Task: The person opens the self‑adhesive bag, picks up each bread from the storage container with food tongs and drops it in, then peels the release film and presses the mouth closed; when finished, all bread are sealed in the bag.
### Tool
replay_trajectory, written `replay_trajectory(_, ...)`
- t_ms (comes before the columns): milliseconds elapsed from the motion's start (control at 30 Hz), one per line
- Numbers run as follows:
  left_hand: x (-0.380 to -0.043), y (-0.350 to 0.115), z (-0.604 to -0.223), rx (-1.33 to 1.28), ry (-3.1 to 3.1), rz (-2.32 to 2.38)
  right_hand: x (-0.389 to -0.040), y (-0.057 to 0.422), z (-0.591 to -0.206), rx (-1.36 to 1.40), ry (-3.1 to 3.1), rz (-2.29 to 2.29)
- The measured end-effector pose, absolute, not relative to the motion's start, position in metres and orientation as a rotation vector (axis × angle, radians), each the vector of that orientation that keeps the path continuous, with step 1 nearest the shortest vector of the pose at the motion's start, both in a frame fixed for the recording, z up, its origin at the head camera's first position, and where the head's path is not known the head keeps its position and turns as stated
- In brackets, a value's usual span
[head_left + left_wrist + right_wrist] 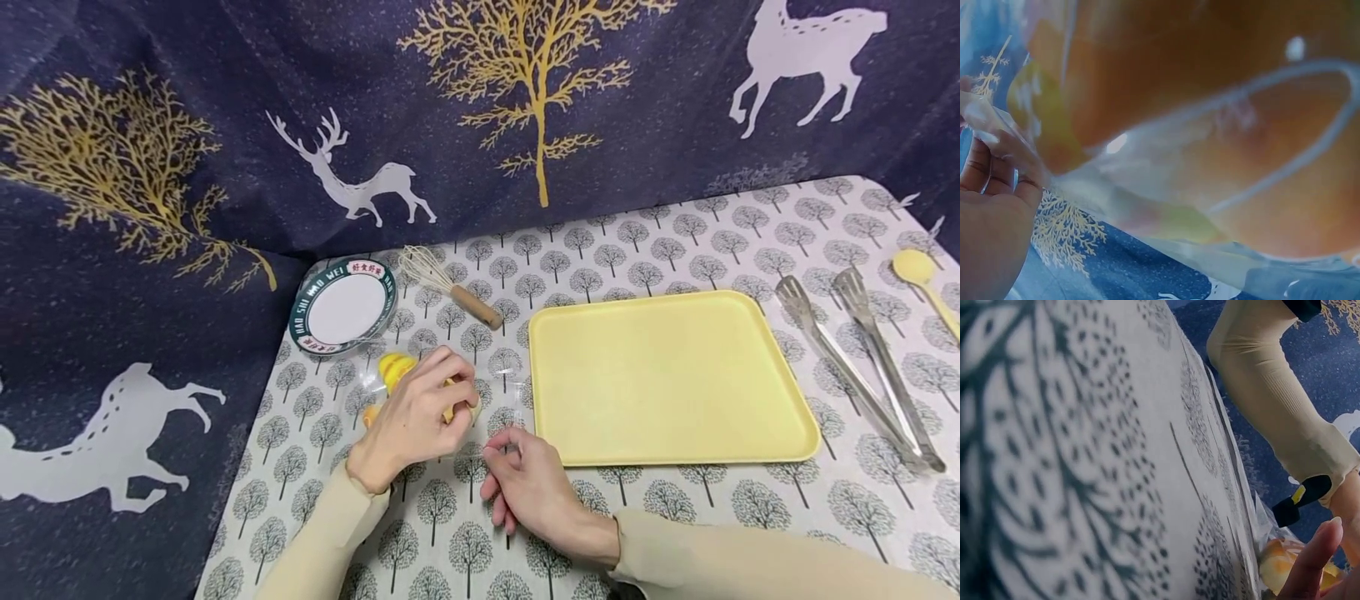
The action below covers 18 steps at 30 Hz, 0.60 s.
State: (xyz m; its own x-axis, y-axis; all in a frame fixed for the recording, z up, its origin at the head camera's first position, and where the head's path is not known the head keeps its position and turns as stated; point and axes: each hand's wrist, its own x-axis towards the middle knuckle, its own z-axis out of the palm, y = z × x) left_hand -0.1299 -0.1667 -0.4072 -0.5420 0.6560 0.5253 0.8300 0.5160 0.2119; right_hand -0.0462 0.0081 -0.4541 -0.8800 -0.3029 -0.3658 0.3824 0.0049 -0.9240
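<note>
My left hand (423,408) is curled over a clear plastic bag (1110,200) with yellow and orange pieces that look like bread or toy food. In the left wrist view, fingers (1000,172) grip the bag's film at the left, and large orange rounded pieces (1310,206) fill the frame. A striped yellow piece (395,369) shows beyond the hand in the head view; the palm hides part of the rest. My right hand (532,492), fingers loosely bent, is low over the tablecloth beside the yellow tray's (667,379) near left corner, holding nothing visible.
A green-rimmed white plate (345,308) and a whisk (450,287) with a wooden handle lie beyond the bag. Right of the tray are metal tongs (862,367) and a yellow spoon (915,268). A dark curtain (465,150) hangs along the table's far and left sides.
</note>
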Motion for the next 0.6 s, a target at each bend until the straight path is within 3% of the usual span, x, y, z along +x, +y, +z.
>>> replay_trajectory(600, -0.1304, -0.1641, -0.3996, -1.292, -2.176, -0.553, -0.0385, 0.0063, -0.4561, 0.067, 1.843, -1.955)
